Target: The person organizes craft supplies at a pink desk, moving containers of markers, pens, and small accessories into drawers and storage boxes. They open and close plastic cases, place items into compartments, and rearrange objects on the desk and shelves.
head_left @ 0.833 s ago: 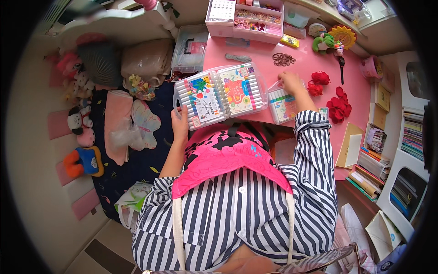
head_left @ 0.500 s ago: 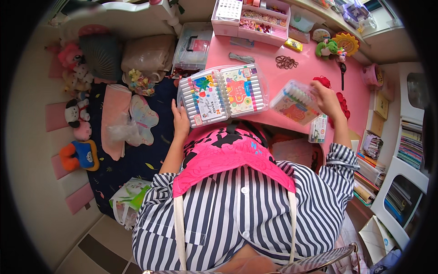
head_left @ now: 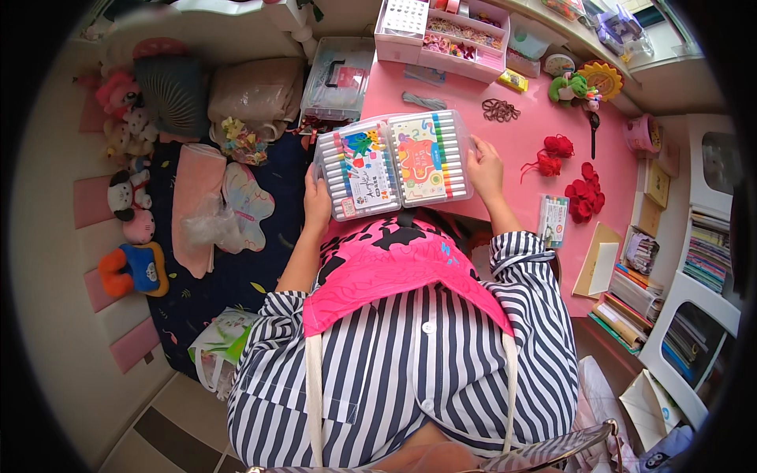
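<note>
A clear plastic case of markers (head_left: 385,206) lies opened out in front of me, tilted over the desk's near edge. Its left half shows a white printed card (head_left: 369,175) between rows of markers. In the right half, a cream and orange card (head_left: 419,162) sits beside markers with green, orange and red ends. My left hand (head_left: 317,203) grips the case's left edge, thumb near the top. My right hand (head_left: 485,169) is closed on the right edge. The fingers under the case are hidden.
On the pink desk (head_left: 473,126) are red yarn (head_left: 548,156), red crocheted pieces (head_left: 585,194), a brown cord bundle (head_left: 501,110), a smaller marker pack (head_left: 553,219) and a watch (head_left: 594,130). A sectioned box (head_left: 465,57) stands behind. Books (head_left: 706,248) fill shelves at right.
My right hand, which held a clear marker pack apart over the desk, has moved left to the case's right edge. Nothing is held apart now. The red yarn has come into full view.
</note>
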The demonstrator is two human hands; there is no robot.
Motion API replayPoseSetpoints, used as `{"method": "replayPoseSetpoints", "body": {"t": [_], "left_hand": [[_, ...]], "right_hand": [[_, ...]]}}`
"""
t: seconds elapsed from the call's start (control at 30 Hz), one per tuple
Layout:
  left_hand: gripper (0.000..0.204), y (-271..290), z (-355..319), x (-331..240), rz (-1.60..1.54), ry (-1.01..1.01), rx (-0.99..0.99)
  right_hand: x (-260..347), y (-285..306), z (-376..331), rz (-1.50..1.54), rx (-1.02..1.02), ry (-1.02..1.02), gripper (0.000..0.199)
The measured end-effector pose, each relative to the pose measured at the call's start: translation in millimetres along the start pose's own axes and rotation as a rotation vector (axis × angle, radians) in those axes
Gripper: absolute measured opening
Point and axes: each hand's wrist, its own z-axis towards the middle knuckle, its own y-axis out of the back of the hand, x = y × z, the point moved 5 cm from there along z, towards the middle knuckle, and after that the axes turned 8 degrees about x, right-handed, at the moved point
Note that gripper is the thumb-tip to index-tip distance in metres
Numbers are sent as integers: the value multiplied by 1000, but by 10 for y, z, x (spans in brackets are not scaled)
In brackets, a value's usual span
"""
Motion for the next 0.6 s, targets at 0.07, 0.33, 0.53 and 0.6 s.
{"method": "replayPoseSetpoints", "body": {"t": [0.07,0.33,0.53,0.6], "left_hand": [[46,-53,8,-9,-27,31,11],[47,-173,7,34,-226,20,-56],[52,-147,11,-60,-312,69,95],[52,-92,1,-102,-390,163,159]], "right_hand": [[-107,-119,-3,34,-17,1,34],[-236,-238,3,242,72,-193,39],[-424,-351,-4,588,127,-285,43],[-319,-297,-28,1083,275,-398,45]]}}
